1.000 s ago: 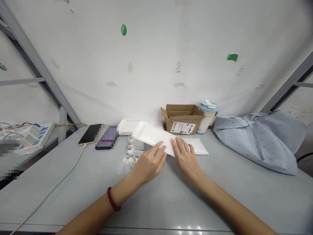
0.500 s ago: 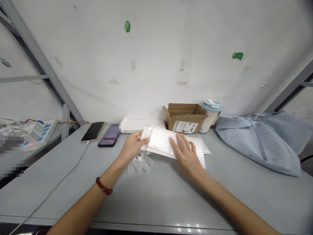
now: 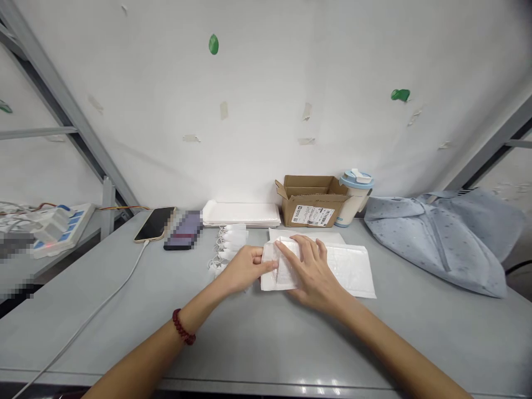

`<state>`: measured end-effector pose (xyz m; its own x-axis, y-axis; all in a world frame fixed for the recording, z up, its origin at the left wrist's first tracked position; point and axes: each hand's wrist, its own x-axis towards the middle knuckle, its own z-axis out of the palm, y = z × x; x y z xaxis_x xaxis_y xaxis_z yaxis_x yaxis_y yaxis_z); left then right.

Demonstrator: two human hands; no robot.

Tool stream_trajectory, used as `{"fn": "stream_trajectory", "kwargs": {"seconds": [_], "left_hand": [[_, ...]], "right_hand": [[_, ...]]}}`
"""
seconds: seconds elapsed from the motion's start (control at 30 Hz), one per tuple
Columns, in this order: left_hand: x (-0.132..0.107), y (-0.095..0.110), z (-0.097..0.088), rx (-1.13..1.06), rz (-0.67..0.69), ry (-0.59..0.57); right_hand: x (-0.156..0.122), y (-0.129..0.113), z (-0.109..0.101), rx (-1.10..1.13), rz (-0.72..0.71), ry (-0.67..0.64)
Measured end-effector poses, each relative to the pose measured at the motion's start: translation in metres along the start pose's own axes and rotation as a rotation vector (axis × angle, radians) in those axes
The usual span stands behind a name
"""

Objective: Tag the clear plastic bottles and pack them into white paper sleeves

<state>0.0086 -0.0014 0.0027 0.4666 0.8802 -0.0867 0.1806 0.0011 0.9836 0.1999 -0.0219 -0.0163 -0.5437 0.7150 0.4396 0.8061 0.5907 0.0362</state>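
A white bubble mailer (image 3: pixel 351 271) lies crosswise in front of me, low over the table, its left end slightly raised. My left hand (image 3: pixel 245 269) pinches that left end between thumb and fingers. Across the mailer's left half rests my right hand (image 3: pixel 313 271), fingers over the top and thumb at the near edge, gripping it. Another flat white mailer (image 3: pixel 332 237) is partly covered behind it. Just left of the held mailer are several white tags with strings (image 3: pixel 233 238), partly hidden by my left hand.
At the back stand a stack of white mailers (image 3: pixel 241 215), an open cardboard box (image 3: pixel 311 202) and a lidded cup (image 3: pixel 353 199). Grey-blue cloth (image 3: pixel 432 238) lies right. Two phones, one a black-screened phone (image 3: pixel 155 224) on a white cable (image 3: pixel 112 296), lie left near a power strip (image 3: pixel 68 233).
Both hands have brought the mailer down and nearer, and it has shifted right. The right hand has slid toward its left end. More of the tags now shows.
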Motion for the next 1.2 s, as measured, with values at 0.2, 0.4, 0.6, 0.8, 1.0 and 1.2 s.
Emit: {"fn": "stream_trajectory", "kwargs": {"seconds": [0.2, 0.4, 0.6, 0.8, 1.0, 1.2], "left_hand": [[-0.001, 0.008, -0.021, 0.31, 0.005, 0.243], [-0.001, 0.002, -0.039, 1.031, 0.323, 0.419], [0.004, -0.013, -0.029, 1.29, 0.412, 0.315], [0.013, -0.021, -0.024, 1.294, 0.448, 0.332], [0.006, -0.006, -0.034, 1.061, 0.401, 0.475], [-0.004, 0.011, -0.036, 0.832, 0.484, 0.445]], "right_hand": [[0.002, 0.007, 0.001, -0.052, 0.076, 0.04], [0.002, 0.016, 0.007, -0.068, 0.134, 0.049], [0.002, 0.015, 0.01, -0.037, 0.107, 0.055], [0.002, 0.012, 0.01, -0.019, 0.069, 0.075], [0.002, 0.016, 0.011, -0.014, 0.094, 0.08], [0.002, 0.015, 0.011, 0.016, 0.105, 0.066]]}}
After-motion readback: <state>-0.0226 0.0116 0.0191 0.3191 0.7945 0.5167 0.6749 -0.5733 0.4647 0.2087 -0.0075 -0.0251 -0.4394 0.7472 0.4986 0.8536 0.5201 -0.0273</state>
